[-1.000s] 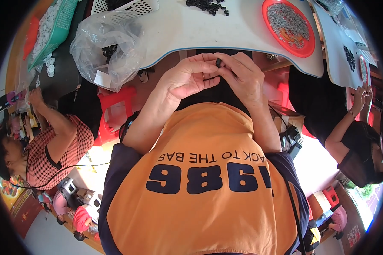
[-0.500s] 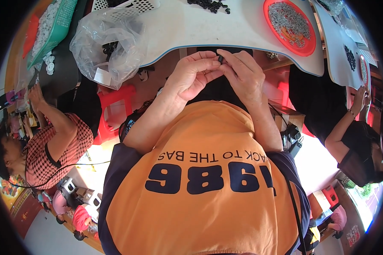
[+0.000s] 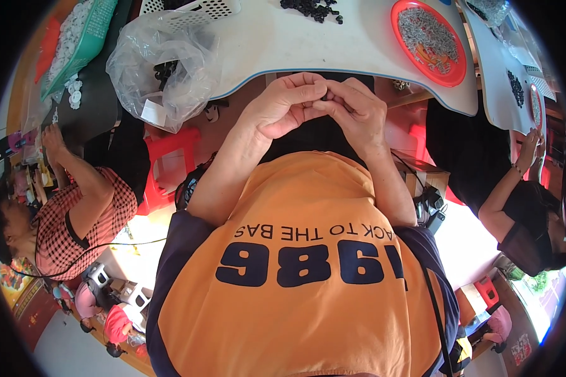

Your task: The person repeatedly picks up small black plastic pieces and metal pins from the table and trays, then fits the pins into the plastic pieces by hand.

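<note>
Just short of the white table's near edge, my two hands meet fingertip to fingertip. Between them is a small black part [image 3: 326, 96], mostly covered by the fingers, so its exact kind does not show. My left hand [image 3: 287, 105] pinches it with thumb and forefinger, the other fingers curled beneath. My right hand [image 3: 358, 112] closes on the same part from the other side. A pile of small black parts [image 3: 309, 9] lies on the table [image 3: 333, 44] beyond my hands. To the right, a round red tray [image 3: 457, 74] holds many small silvery pieces.
A clear plastic bag [image 3: 129, 69] with black parts hangs over the table's left edge, beside a white perforated basket [image 3: 223, 7]. A green basket [image 3: 97, 31] of white pieces stands further left. Co-workers sit on both sides; a red stool [image 3: 173, 154] is at left.
My fingers have closed further over the black part, which now shows less. My right hand has turned slightly and shifted a little toward the left.
</note>
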A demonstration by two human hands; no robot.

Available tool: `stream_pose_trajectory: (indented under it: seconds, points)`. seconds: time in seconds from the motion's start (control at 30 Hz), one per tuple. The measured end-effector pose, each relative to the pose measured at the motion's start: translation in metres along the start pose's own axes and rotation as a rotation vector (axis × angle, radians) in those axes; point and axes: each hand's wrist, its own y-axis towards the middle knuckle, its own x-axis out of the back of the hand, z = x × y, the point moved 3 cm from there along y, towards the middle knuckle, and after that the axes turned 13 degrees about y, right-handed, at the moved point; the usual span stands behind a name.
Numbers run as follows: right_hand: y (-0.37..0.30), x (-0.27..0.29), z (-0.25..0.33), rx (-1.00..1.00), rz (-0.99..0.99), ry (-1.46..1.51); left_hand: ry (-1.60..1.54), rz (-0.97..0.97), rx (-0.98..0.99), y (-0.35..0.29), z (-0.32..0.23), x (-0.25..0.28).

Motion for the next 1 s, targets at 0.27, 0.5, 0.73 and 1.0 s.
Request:
stream_pose_trajectory:
  seconds: [0.27, 0.5, 0.73, 1.0]
  points:
    - [0.053, 0.018, 0.054, -0.22, 0.077, 0.091, -0.085, -0.085, 0.014, -0.004, -0.05, -0.043]
    - [0.07, 0.07, 0.135, -0.378, 0.103, 0.22, 0.0, -0.437, -0.389, -0.022, -0.288, -0.103]
    - [0.051, 0.208, 0.09, -0.419, 0.025, 0.138, 0.459, -0.632, -0.601, 0.132, -0.341, -0.103]
    - [0.033, 0.338, 0.016, -0.401, -0.015, 0.041, 1.779, -0.485, -0.456, 0.355, -0.169, -0.169]
